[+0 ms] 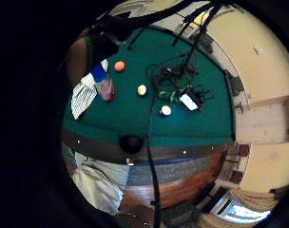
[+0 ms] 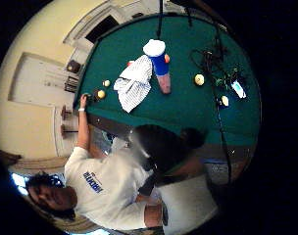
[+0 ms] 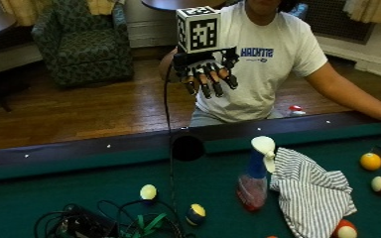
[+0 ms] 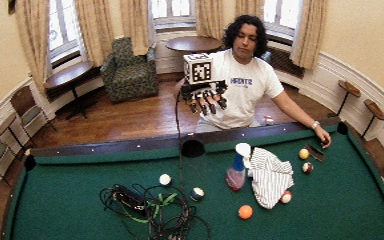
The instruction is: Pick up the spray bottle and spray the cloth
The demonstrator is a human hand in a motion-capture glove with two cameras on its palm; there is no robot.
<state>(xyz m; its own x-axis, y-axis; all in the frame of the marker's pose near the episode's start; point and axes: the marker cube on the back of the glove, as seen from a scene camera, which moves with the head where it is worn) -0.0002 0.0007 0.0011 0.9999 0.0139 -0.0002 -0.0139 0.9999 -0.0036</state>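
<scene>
We note the spray bottle [image 3: 255,171] standing upright on the table [image 3: 78,178], its long axis vertical, white head up, touching the striped cloth [image 3: 312,191] on its right. Our gloved right hand [image 3: 207,74] hangs raised above the rail on the person's side, well apart from the bottle, fingers spread and drooping, holding nothing; it must descend onto the felt

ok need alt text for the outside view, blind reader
A person's gloved right hand hangs open in the air above a green pool table, holding nothing. On the felt, a spray bottle stands beside a striped cloth.
</scene>
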